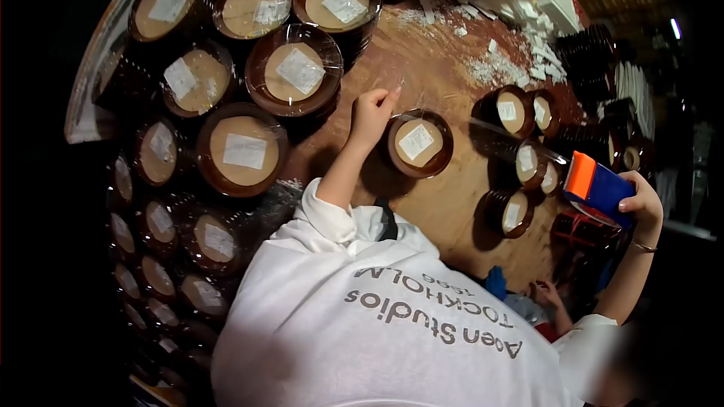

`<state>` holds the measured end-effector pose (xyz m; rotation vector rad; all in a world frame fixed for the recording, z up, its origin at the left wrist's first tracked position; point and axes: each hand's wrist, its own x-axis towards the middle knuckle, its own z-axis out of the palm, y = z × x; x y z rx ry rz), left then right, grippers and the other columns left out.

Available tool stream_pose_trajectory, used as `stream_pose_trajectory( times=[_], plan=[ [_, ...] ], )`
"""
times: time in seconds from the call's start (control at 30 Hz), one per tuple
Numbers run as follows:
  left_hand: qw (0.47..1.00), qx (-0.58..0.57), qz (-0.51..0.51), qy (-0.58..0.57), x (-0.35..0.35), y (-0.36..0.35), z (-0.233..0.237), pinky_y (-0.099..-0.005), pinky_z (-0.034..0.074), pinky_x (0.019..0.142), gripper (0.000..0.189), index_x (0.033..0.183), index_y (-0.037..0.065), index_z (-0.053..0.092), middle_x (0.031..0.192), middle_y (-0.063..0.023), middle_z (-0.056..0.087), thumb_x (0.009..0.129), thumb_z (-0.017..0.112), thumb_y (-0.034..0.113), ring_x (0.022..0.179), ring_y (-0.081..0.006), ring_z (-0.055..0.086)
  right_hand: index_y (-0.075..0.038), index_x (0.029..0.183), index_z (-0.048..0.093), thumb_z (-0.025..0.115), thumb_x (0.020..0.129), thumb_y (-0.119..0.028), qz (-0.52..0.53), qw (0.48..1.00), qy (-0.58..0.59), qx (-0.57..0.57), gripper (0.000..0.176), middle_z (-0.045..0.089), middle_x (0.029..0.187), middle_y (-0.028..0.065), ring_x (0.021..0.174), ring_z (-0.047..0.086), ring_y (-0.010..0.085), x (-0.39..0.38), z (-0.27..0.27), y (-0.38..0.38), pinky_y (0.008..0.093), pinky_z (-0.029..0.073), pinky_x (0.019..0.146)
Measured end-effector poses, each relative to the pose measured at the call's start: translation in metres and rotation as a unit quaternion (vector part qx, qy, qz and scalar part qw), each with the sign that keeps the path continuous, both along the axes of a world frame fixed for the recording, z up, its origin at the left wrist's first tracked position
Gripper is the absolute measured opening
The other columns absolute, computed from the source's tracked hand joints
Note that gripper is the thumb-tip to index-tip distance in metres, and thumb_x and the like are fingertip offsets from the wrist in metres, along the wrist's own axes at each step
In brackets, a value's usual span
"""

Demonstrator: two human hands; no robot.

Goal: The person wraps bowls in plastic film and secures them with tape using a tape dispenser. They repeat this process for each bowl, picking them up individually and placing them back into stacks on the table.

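My left hand [372, 114] is pinched shut on the end of a strip of clear packing tape [520, 139]. The strip runs to the right, past the upper edge of a round brown stack [419, 143] with a tan disc and a white label on top. Held out at the right, a blue and orange tape dispenser [599, 188] sits in my right hand [642, 202], fingers wrapped round it. The labelled stack stands on the brown tabletop [422, 218], just right of my left wrist.
Many similar labelled brown stacks [294, 71] crowd the left side. Smaller stacks [515, 111] stand to the right. White foam pieces and crumbs [520, 64] lie at the back. Another person's hand [548, 292] and a blue glove [495, 283] show at lower right.
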<state>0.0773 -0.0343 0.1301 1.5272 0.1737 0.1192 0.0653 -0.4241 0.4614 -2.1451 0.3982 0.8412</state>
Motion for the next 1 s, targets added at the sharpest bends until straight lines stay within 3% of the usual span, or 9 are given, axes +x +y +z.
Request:
stream_pose_trajectory(
  times=[0.07, 0.1, 0.3, 0.37, 0.5, 0.7, 0.73, 0.87, 1.0],
  plan=[
    [0.978, -0.184, -0.032, 0.087, 0.000, -0.004, -0.021, -0.0209, 0.030, 0.042, 0.039, 0.052, 0.003, 0.046, 0.047, 0.0020, 0.042, 0.081, 0.055, 0.028, 0.045, -0.0042, 0.038, 0.008, 0.100, 0.049, 0.075, 0.042, -0.017, 0.037, 0.996, -0.009, -0.086, 0.069, 0.055, 0.088, 0.0091, 0.080, 0.051, 0.0144, 0.027, 0.005, 0.026, 0.0257, 0.040, 0.076],
    [0.979, -0.176, -0.021, 0.103, -0.001, -0.003, -0.029, -0.0203, 0.028, 0.041, 0.041, 0.051, 0.004, 0.043, 0.047, 0.0030, 0.040, 0.082, 0.054, 0.029, 0.045, -0.0031, 0.036, 0.008, 0.101, 0.048, 0.075, 0.041, -0.019, 0.060, 0.990, -0.016, -0.130, 0.071, 0.054, 0.090, 0.0100, 0.082, 0.050, 0.0152, 0.041, 0.004, 0.043, 0.0267, 0.039, 0.078],
    [0.976, -0.148, 0.056, 0.151, 0.004, 0.008, -0.110, -0.0232, 0.027, 0.041, 0.041, 0.051, 0.004, 0.040, 0.047, 0.0024, 0.036, 0.081, 0.055, 0.028, 0.044, -0.0059, 0.032, 0.010, 0.103, 0.046, 0.079, 0.042, -0.030, 0.127, 0.985, 0.016, -0.114, 0.080, 0.052, 0.092, 0.0133, 0.085, 0.050, 0.0189, 0.109, -0.022, 0.144, 0.0281, 0.039, 0.079],
    [0.990, -0.075, 0.029, 0.112, 0.003, 0.011, -0.132, -0.0215, 0.027, 0.033, 0.040, 0.052, 0.005, 0.041, 0.047, 0.0024, 0.036, 0.080, 0.057, 0.029, 0.037, -0.0062, 0.035, 0.009, 0.103, 0.047, 0.079, 0.042, -0.032, 0.161, 0.980, 0.027, -0.113, 0.080, 0.053, 0.093, 0.0136, 0.085, 0.050, 0.0193, 0.125, -0.028, 0.167, 0.0284, 0.039, 0.080],
    [0.994, 0.081, 0.065, 0.037, 0.004, 0.014, -0.144, -0.0303, 0.033, 0.042, 0.042, 0.051, -0.002, 0.044, 0.044, -0.0103, 0.039, 0.077, 0.058, 0.029, 0.041, -0.0168, 0.040, 0.009, 0.103, 0.048, 0.079, 0.043, -0.032, 0.207, 0.966, 0.039, -0.152, 0.079, 0.053, 0.093, 0.0138, 0.086, 0.050, 0.0196, 0.148, -0.044, 0.183, 0.0286, 0.039, 0.080],
    [0.975, 0.190, 0.005, 0.111, -0.001, 0.001, -0.128, -0.0398, 0.037, 0.051, 0.039, 0.055, -0.002, 0.049, 0.055, -0.0191, 0.049, 0.074, 0.061, 0.029, 0.051, -0.0333, 0.047, 0.008, 0.102, 0.049, 0.080, 0.044, -0.029, 0.221, 0.963, 0.071, -0.135, 0.076, 0.054, 0.094, 0.0133, 0.087, 0.050, 0.0199, 0.148, -0.051, 0.184, 0.0295, 0.038, 0.083],
    [0.970, 0.194, -0.029, 0.144, -0.002, 0.004, -0.113, -0.0395, 0.039, 0.052, 0.040, 0.055, 0.000, 0.052, 0.059, -0.0192, 0.053, 0.074, 0.059, 0.035, 0.055, -0.0332, 0.052, 0.008, 0.102, 0.049, 0.080, 0.044, -0.028, 0.206, 0.966, 0.077, -0.135, 0.076, 0.054, 0.094, 0.0131, 0.088, 0.050, 0.0200, 0.145, -0.051, 0.181, 0.0296, 0.038, 0.083],
    [0.935, 0.253, -0.125, 0.214, -0.004, -0.013, -0.137, -0.0396, 0.041, 0.053, 0.043, 0.057, 0.006, 0.055, 0.059, -0.0164, 0.054, 0.075, 0.054, 0.045, 0.058, -0.0327, 0.054, 0.009, 0.104, 0.048, 0.080, 0.045, -0.028, 0.172, 0.972, 0.083, -0.135, 0.077, 0.054, 0.095, 0.0131, 0.088, 0.050, 0.0199, 0.134, -0.053, 0.170, 0.0294, 0.038, 0.082],
    [0.908, 0.271, -0.195, 0.254, 0.004, -0.007, -0.128, -0.0404, 0.042, 0.053, 0.044, 0.062, 0.005, 0.058, 0.061, -0.0155, 0.056, 0.075, 0.053, 0.046, 0.061, -0.0320, 0.056, 0.010, 0.105, 0.046, 0.078, 0.048, -0.022, 0.152, 0.978, 0.085, -0.115, 0.073, 0.054, 0.095, 0.0135, 0.088, 0.051, 0.0197, 0.124, -0.055, 0.163, 0.0281, 0.037, 0.083]
  ],
)
